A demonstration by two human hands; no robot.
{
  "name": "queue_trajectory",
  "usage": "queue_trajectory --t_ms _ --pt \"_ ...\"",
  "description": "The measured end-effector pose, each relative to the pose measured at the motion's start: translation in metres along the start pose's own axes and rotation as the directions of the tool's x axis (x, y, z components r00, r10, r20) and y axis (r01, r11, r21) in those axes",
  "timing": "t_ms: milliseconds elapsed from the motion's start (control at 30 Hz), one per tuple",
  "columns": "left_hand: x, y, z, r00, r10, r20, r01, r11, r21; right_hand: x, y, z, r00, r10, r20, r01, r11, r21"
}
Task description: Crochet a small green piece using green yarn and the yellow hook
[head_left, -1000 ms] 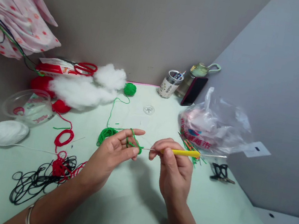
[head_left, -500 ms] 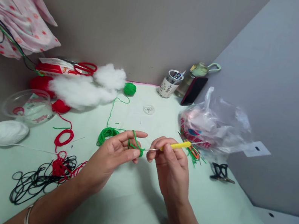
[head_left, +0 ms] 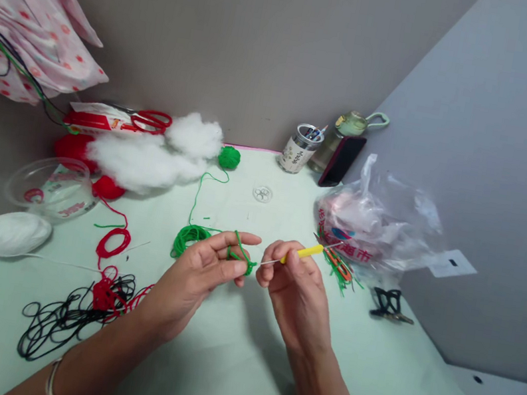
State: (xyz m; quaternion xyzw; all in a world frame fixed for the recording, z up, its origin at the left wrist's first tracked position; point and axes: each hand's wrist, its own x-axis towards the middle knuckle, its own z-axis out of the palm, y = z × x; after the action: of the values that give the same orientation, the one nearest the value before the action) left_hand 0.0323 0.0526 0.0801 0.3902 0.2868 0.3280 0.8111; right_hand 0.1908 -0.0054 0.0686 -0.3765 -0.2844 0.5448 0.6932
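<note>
Yarn (head_left: 239,255), green, is wound over the fingers of the left hand (head_left: 204,268), which is half curled above the table's near middle, index finger extended, thumb pressing the strand. A small knotted start of work is pinched at the fingertips; its stitches are too small to be told.

Hook (head_left: 295,254), yellow-handled with a thin metal shaft, is gripped by the closed right hand (head_left: 296,290) between thumb and fingers, tip pointed left and touching the yarn at the left fingertips.

Handling, as judged: the yarn is light, soft and limp, easily snagged or slipped off a finger; it is best held by tension over the index finger and pinched just beside the knot. The hook is stiff and light, best taken at the yellow handle.

Loose green coil (head_left: 187,237) is laid just left of the left hand, its strand run far to a green ball (head_left: 228,157).

Left side: red yarn (head_left: 113,241), black cord (head_left: 66,316), white pad (head_left: 13,234), clear bowl (head_left: 50,185), stuffing (head_left: 149,155), red scissors (head_left: 150,120).

Far right: tin (head_left: 299,148) of pens, bottle (head_left: 342,136), phone (head_left: 341,160), plastic bag (head_left: 381,220), black clip (head_left: 390,304).

Table (head_left: 227,353) is covered in pale green.
</note>
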Motion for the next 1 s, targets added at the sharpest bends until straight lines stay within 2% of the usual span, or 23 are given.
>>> queue_trajectory --t_ms 200,267,400,533,667,1000 --pt "0.001 -0.003 0.0 1.0 -0.004 0.014 0.003 1.0 0.005 -0.001 0.004 0.0 0.996 0.048 0.071 -0.051 0.998 0.039" --pt "0.001 -0.007 -0.001 1.0 0.008 -0.005 -0.008 1.0 0.019 -0.002 0.009 0.001 0.999 0.005 0.052 -0.005 1.0 -0.004" --pt "0.001 -0.012 -0.003 0.997 0.053 -0.062 -0.052 0.998 0.019 -0.006 0.016 0.004 0.986 -0.163 0.022 0.164 0.963 -0.215" --pt "0.002 -0.013 -0.004 0.993 0.092 -0.076 -0.088 0.994 0.058 -0.007 0.015 0.005 0.979 -0.206 0.017 0.2 0.925 -0.323" --pt "0.004 -0.01 -0.005 0.994 0.092 -0.06 -0.086 0.992 0.09 -0.006 0.013 0.002 0.984 -0.173 -0.042 0.15 0.931 -0.331" --pt "0.007 -0.009 -0.012 0.994 0.09 -0.055 -0.077 0.977 0.196 -0.002 0.012 0.006 0.995 0.014 -0.104 -0.023 0.996 -0.09"
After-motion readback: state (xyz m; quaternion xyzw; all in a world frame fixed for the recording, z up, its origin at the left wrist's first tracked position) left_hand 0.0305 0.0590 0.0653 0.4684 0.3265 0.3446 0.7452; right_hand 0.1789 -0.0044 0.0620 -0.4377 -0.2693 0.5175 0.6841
